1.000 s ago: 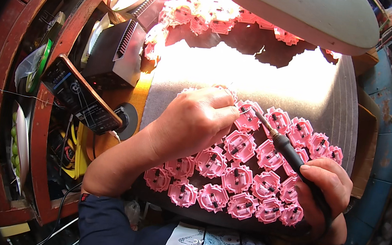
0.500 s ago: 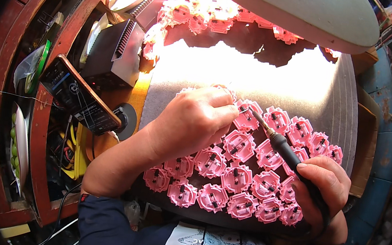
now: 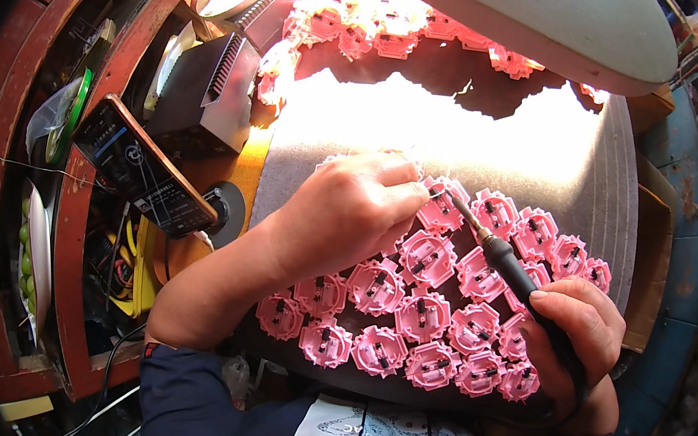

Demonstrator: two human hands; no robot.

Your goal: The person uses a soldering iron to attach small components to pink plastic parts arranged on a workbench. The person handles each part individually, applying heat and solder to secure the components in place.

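My right hand (image 3: 585, 321) grips the black handle of a soldering iron (image 3: 501, 258), its metal tip pointing up and left. That tip meets a pink plastic part (image 3: 441, 207) with small black pieces inside. Across from it, my left hand (image 3: 364, 198) is closed in a pinch beside the same part. A thin, pale wire seems to run from its fingertips to the iron's tip; the hand hides most of it. Several more pink parts (image 3: 421, 317) lie in rows on the dark mat (image 3: 287, 158), below and right of my left hand.
A phone (image 3: 146, 167) on a stand leans at the left, near a dark vented box (image 3: 203, 95). A pale lamp head (image 3: 556, 25) overhangs the far side. More pink parts (image 3: 356, 18) are heaped at the back under bright light. A cardboard box (image 3: 649, 255) stands right of the mat.
Both hands keep nearly the same place, with the iron's tip still at the same pink part. The whole view has shifted very slightly.
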